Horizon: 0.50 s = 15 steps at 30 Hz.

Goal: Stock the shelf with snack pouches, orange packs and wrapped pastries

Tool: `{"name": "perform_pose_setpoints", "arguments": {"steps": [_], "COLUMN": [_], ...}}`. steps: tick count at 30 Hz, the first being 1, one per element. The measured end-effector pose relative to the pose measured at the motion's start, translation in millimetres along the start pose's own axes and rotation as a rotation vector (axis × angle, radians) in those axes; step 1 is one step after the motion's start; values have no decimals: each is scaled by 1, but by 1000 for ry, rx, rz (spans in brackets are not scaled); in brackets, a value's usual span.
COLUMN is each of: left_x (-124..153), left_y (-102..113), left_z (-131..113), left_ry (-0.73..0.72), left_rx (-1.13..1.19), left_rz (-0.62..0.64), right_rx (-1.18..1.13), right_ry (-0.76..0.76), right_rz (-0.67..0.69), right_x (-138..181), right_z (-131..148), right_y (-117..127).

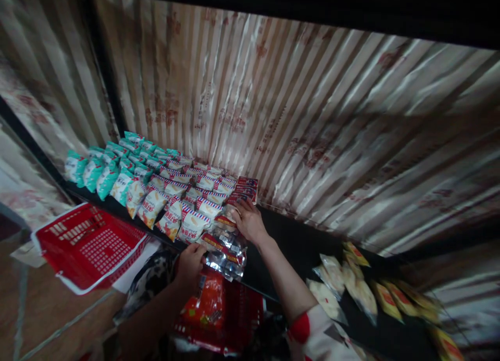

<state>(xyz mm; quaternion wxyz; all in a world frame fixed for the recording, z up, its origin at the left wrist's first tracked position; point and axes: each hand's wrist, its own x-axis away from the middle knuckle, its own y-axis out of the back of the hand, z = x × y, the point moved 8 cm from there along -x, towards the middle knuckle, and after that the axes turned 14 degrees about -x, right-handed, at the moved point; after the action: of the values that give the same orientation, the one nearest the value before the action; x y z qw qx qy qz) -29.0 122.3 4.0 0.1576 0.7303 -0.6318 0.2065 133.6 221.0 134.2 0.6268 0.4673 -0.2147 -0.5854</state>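
My left hand (191,262) is closed, its fingertips at the near left edge of a shiny silver foil packet (228,249) with a red and yellow band. My right hand (249,221) reaches over the back of the foil packets. Its fingers are stretched out and lie on the dark red packets (247,184) behind; the thumb is apart from them. What lies under the palm is hidden. Just left of both hands stand rows of white snack bags (193,225) with red and blue striped tops.
Teal and white bags (105,179) fill the left end of the black shelf (279,241). Clear and yellow packets (359,293) lie toward its right end. A red basket (91,246) stands on the floor at left; another red basket (242,324) with orange packages (205,298) is below the shelf edge.
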Motion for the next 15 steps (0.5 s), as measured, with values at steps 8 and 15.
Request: {"name": "perform_pose_setpoints", "arguments": {"steps": [8,15], "left_x": [10,22], "left_y": [-29,-53], "left_z": [-17,-31], "left_ry": [-91,-128], "left_rx": [59,19], "left_rz": [93,138], "right_rx": [-17,-149], "right_ry": [8,-222], "right_rz": [-40,-151], "right_x": [2,5], "right_z": [-23,-56], "right_y": [-3,-4]}}
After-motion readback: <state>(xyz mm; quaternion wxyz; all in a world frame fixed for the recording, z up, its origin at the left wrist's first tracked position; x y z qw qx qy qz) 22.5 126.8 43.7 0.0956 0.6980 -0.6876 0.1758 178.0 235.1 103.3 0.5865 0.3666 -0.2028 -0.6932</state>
